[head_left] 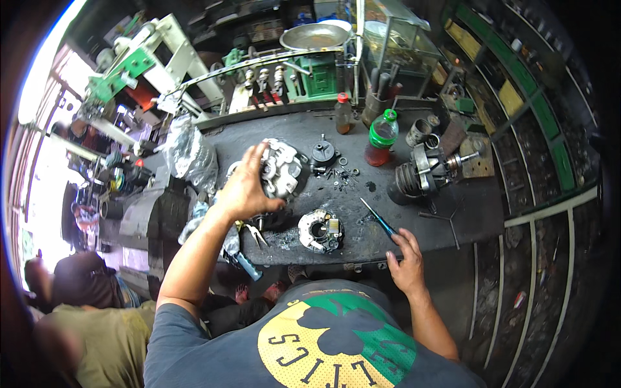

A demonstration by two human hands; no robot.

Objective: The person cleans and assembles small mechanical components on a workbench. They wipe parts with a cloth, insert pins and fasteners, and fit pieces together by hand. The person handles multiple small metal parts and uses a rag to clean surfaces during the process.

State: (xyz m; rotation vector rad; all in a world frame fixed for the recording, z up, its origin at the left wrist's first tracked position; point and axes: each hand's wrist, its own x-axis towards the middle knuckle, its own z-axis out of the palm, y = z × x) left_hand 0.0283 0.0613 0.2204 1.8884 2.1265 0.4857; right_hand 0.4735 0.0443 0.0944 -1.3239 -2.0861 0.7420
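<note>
My left hand (244, 189) is over the left side of a silver cast-metal housing (283, 169), fingers spread and thumb stretched out beneath it. Whether the palm touches the housing is hidden. By the bench's front edge, my right hand (407, 264) is open, its fingertips close to the handle end of a blue-handled screwdriver (381, 218). Between the hands lies a round alternator-like part (321, 231) with a silver rim and an open centre. A dark round cover (323, 152) sits right of the housing, with small screws and rings (339, 176) below it. Pliers (257, 235) lie under my left wrist.
A green-capped bottle of red liquid (381, 139), a smaller red-capped bottle (343, 115) and a shafted metal assembly (420, 173) stand at the back right. A T-shaped tool (446, 220) lies nearby. Clear plastic bags (189, 154) are at left. Another person (97, 343) is at lower left.
</note>
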